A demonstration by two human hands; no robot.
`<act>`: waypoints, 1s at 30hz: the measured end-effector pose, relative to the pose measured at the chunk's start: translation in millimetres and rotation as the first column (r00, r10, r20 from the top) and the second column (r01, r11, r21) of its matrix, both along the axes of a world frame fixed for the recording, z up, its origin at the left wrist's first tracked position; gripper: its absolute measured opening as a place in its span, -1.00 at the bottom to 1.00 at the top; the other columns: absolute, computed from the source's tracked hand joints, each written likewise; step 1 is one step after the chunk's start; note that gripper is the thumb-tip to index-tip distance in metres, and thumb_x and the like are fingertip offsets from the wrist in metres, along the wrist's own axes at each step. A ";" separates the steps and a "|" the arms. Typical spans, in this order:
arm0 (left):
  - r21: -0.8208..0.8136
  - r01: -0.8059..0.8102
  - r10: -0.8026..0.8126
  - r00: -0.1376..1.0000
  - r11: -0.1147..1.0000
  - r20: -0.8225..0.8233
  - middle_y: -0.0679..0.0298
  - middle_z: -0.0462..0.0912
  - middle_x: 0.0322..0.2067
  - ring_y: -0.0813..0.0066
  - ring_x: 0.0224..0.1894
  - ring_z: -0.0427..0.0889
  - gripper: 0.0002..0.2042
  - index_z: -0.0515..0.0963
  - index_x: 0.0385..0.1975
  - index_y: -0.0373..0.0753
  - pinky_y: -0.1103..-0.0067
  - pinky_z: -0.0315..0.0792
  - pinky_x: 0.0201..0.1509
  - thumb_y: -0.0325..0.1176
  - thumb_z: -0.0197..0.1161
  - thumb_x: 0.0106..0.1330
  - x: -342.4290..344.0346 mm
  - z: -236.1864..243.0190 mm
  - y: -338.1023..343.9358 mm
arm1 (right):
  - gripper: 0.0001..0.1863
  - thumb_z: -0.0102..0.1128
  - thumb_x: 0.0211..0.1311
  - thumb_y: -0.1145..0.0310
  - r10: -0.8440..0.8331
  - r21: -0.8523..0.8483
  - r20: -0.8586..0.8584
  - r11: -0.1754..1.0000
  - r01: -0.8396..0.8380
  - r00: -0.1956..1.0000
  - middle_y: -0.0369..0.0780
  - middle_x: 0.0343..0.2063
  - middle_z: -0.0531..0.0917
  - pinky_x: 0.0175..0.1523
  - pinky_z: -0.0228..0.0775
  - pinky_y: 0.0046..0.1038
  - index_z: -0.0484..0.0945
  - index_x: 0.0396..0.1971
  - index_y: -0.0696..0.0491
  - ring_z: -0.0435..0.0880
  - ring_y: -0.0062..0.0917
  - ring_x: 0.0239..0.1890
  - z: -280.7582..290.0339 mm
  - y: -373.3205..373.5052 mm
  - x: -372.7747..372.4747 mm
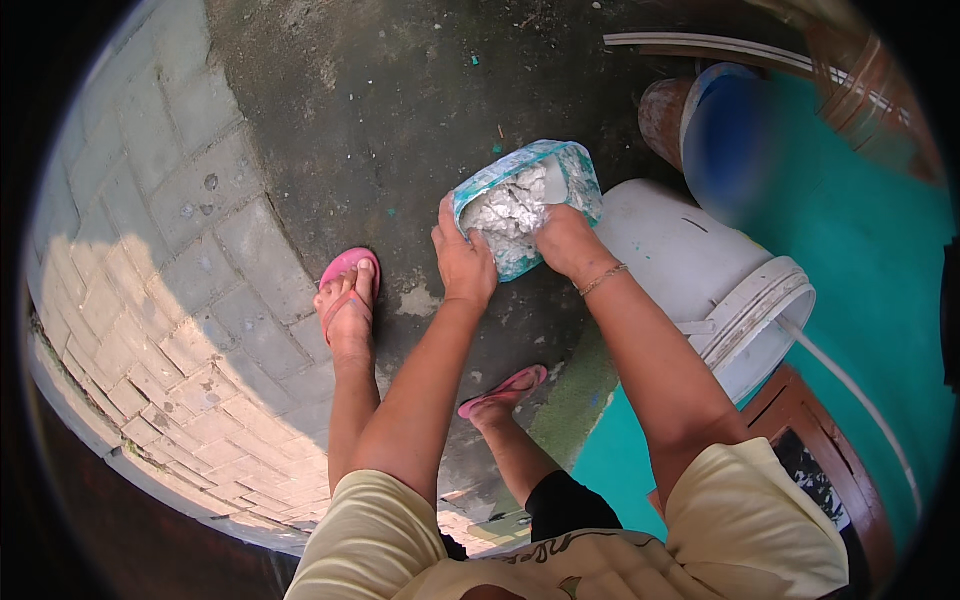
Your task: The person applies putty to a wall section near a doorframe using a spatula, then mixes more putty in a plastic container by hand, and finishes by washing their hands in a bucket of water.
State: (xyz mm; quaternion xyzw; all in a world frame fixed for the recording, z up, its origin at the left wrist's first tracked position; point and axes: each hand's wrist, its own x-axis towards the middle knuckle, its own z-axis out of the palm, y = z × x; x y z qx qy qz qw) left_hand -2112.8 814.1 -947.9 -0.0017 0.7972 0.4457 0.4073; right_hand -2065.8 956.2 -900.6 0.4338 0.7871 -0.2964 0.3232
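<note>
A squarish teal plastic container (520,250), smeared with white, holds a crumbly white lumpy material (505,207). My left hand (460,255) is closed on the container's near-left side, with thumb and fingers over its edge. My right hand (570,240) reaches into the container's right side at the white material. Its fingertips are hidden there, so what they hold is unclear. Just right of the container, a large white bucket (660,250) lies on its side with its rim toward the lower right.
A blue-and-rust cylindrical object (668,125) lies at the upper right on dark concrete (340,130), near white strips (690,45). Grey pavers (160,200) run along the left. A turquoise wall (860,260), a pale pipe (870,410) and a brown frame (780,395) are at the right. My pink-sandaled feet (350,300) stand below the container.
</note>
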 end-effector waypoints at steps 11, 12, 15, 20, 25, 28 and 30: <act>0.008 0.016 -0.016 1.000 1.000 -0.009 -0.11 0.29 0.00 -0.10 0.03 0.38 -0.42 0.02 0.30 -0.08 0.26 0.25 0.15 -0.50 -0.04 0.25 2.7 -1.9 0.0 | -0.75 -0.08 0.04 0.50 0.153 0.008 0.150 0.988 -0.156 0.977 0.12 -0.22 0.57 0.00 0.38 -0.19 0.56 -0.34 0.22 0.53 0.00 -0.09 12.5 -15.5 -23.7; 0.007 0.011 -0.011 1.000 1.000 -0.013 -0.11 0.29 0.00 -0.10 0.03 0.38 -0.42 0.02 0.30 -0.07 0.25 0.26 0.14 -0.49 -0.04 0.25 1.8 -2.7 -3.0 | -0.75 -0.08 0.04 0.50 0.146 -0.008 0.110 0.989 -0.146 0.983 0.12 -0.22 0.57 0.00 0.38 -0.20 0.56 -0.33 0.22 0.53 0.00 -0.08 11.6 -10.3 -26.2; 0.002 0.003 -0.003 1.000 1.000 -0.029 -0.11 0.28 0.00 -0.10 0.03 0.38 -0.42 0.02 0.30 -0.07 0.25 0.26 0.14 -0.49 -0.04 0.26 -4.8 -4.4 -12.6 | -0.71 -0.12 0.05 0.51 -0.052 -0.146 0.145 0.987 0.073 0.988 0.12 -0.21 0.57 0.01 0.37 -0.24 0.57 -0.29 0.19 0.50 0.01 -0.07 29.0 -0.1 -30.1; 0.004 -0.002 0.002 0.999 1.000 -0.038 -0.11 0.28 0.00 -0.09 0.03 0.37 -0.43 0.02 0.30 -0.05 0.25 0.26 0.15 -0.49 -0.04 0.27 2.9 -7.2 -11.1 | -0.75 -0.10 0.05 0.49 0.147 -0.162 -0.069 0.974 -0.157 0.987 0.21 -0.34 0.55 -0.06 0.40 -0.25 0.56 -0.41 0.30 0.51 0.07 -0.16 27.7 -24.6 -6.2; 0.010 -0.009 0.010 0.999 1.000 -0.031 -0.11 0.27 0.02 -0.10 0.05 0.37 -0.44 0.02 0.30 -0.04 0.25 0.27 0.14 -0.48 -0.05 0.28 2.5 -8.5 -10.3 | -0.77 -0.09 0.07 0.47 -0.307 -0.288 0.281 0.877 0.385 0.909 0.08 -0.59 0.56 -0.53 0.38 -0.19 0.48 -0.61 0.31 0.57 -0.14 -0.63 8.4 -16.8 -36.7; 0.003 0.000 0.000 1.000 1.000 -0.017 -0.11 0.27 0.02 -0.10 0.04 0.37 -0.44 0.02 0.30 -0.06 0.25 0.27 0.14 -0.49 -0.05 0.28 -4.1 -7.4 -12.4 | -0.78 -0.06 0.10 0.47 -0.436 -0.298 0.277 0.808 0.508 0.856 -0.02 -0.68 0.50 -0.70 0.26 -0.26 0.42 -0.63 0.30 0.47 -0.32 -0.76 41.6 -4.1 -24.9; -0.009 0.007 -0.007 1.000 1.000 -0.007 -0.11 0.27 0.01 -0.10 0.03 0.38 -0.44 0.02 0.30 -0.06 0.25 0.27 0.13 -0.49 -0.05 0.28 -1.0 -4.4 -11.3 | -0.79 -0.04 0.10 0.47 -0.505 -0.294 0.271 0.767 0.570 0.820 -0.04 -0.68 0.49 -0.71 0.25 -0.27 0.41 -0.63 0.29 0.47 -0.32 -0.76 58.6 5.2 -19.4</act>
